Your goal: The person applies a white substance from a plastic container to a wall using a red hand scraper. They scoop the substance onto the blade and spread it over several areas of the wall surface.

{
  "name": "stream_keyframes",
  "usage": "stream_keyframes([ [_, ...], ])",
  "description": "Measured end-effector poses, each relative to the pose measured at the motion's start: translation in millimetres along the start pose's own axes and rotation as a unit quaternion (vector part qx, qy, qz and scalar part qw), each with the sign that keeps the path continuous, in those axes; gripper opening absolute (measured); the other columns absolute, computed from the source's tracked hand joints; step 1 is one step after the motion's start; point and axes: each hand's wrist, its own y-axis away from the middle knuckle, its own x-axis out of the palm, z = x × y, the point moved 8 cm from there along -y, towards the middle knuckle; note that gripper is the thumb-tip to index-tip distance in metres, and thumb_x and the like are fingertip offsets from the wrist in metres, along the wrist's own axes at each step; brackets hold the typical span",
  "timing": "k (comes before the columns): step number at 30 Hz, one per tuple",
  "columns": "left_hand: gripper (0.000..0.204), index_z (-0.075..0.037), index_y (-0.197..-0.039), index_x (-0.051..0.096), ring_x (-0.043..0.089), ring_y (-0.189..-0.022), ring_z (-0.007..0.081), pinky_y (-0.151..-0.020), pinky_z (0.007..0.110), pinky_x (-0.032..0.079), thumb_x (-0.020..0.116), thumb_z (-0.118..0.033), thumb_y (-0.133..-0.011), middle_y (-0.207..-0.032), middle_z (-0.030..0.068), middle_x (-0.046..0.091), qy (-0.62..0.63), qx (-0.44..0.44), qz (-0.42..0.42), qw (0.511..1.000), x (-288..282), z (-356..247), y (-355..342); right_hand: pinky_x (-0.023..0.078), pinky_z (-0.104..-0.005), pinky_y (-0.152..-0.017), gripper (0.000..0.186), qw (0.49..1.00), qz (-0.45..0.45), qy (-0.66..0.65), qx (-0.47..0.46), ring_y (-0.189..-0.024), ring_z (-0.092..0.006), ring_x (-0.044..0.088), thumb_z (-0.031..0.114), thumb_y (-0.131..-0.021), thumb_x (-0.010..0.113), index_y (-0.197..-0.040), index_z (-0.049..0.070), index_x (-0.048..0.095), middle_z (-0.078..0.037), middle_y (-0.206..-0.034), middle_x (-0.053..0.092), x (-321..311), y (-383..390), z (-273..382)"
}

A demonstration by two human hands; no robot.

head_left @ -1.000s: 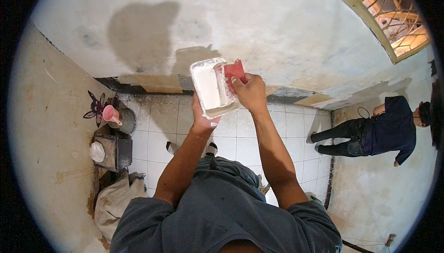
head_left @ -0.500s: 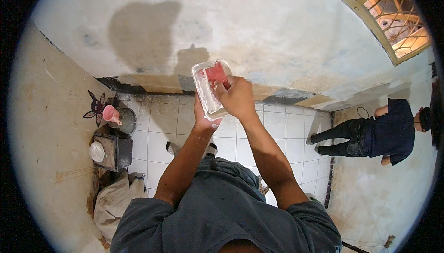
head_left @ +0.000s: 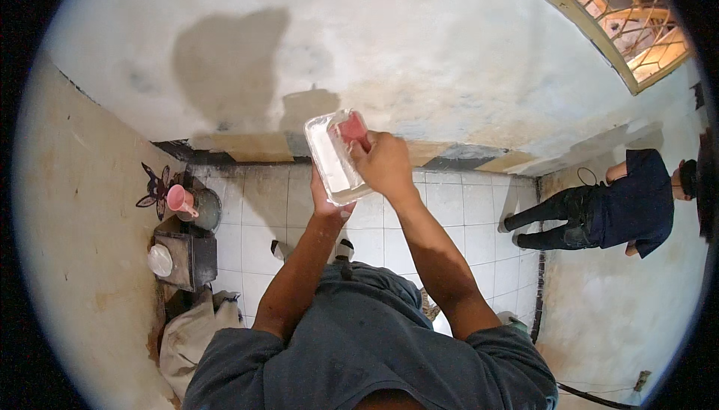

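Observation:
My left hand (head_left: pixel 323 199) supports a shallow white rectangular tray (head_left: pixel 346 199) from below and along its left side, in front of the wall. White paste (head_left: pixel 325 154) coats the inside of the tray. Between the thumb and fingers of my right hand (head_left: pixel 388 161) is a flat red putty scraper (head_left: pixel 350 128), smeared with white. Its blade lies in the tray against the right part of the paste; the grip end is hidden by my fingers.
Ahead stands a patchy, whitish wall (head_left: pixel 419 58) with a barred window (head_left: pixel 636 17) at upper right. A co-worker (head_left: pixel 629 200) faces the right wall. At left are a pink dipper (head_left: pixel 180 199), a dark box (head_left: pixel 196 256) and a pale cloth sack (head_left: pixel 187 339).
The scraper has swept toward the tray's right side, and a smooth white strip shows on the left. Tray and hands sit slightly lower and farther left in view.

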Motion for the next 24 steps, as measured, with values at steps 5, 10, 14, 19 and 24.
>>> stream_keyframes([
  [5,0.046,-0.014,-0.132,0.05,0.058,-0.114,0.0245,-0.1,0.041,0.047,0.037,-0.044,-0.1,-0.125,0.0079,0.059,0.075,-0.058,-0.004,0.996,-18.1,8.3,-1.0,0.05,-0.0472,-0.064,0.028,0.999,0.019,0.002,-0.036,-0.067,-0.0427,0.064,0.024,-0.082,0.066,-0.072,-0.003,0.063,-0.025,-0.069,0.063,11.4,10.8,17.7],
  [10,0.049,-0.013,-0.135,0.047,0.057,-0.117,0.026,-0.101,0.042,0.046,0.033,-0.044,-0.101,-0.126,0.0087,0.058,0.038,-0.042,0.006,0.998,-15.0,6.3,1.5,0.049,-0.0456,-0.059,0.024,0.991,-0.056,0.0,-0.121,-0.058,-0.0398,0.059,0.02,-0.083,0.065,-0.072,0.0,0.06,-0.019,-0.067,0.06,-18.1,26.8,38.3],
  [14,0.052,-0.012,-0.14,0.044,0.056,-0.118,0.0282,-0.101,0.043,0.046,0.032,-0.045,-0.101,-0.131,0.0106,0.056,0.076,0.003,0.004,0.997,-14.0,1.7,-5.0,0.049,-0.0423,-0.057,0.018,0.99,-0.069,0.012,-0.12,-0.058,-0.0374,0.059,0.017,-0.082,0.065,-0.076,0.0,0.062,-0.017,-0.066,0.058,-28.2,38.9,26.4],
  [19,0.055,-0.009,-0.141,0.042,0.056,-0.119,0.0309,-0.102,0.047,0.046,0.034,-0.044,-0.1,-0.133,0.013,0.055,0.077,-0.053,0.007,0.996,-18.8,11.2,-6.2,0.045,-0.0301,-0.053,0.012,0.965,-0.078,-0.247,0.044,-0.057,-0.0141,0.056,0.012,-0.091,0.061,-0.086,0.002,0.064,-0.002,-0.068,0.059,-15.0,34.7,-54.6],
  [24,0.057,-0.006,-0.141,0.038,0.054,-0.122,0.0315,-0.103,0.049,0.046,0.043,-0.041,-0.096,-0.136,0.0143,0.051,0.046,-0.059,-0.019,0.997,-20.4,11.2,-6.4,0.036,-0.0212,-0.05,0.016,0.842,-0.002,-0.5,0.201,-0.061,-0.0036,0.05,0.013,-0.092,0.065,-0.107,0.008,0.062,0.004,-0.083,0.063,11.2,33.1,-124.0],
])
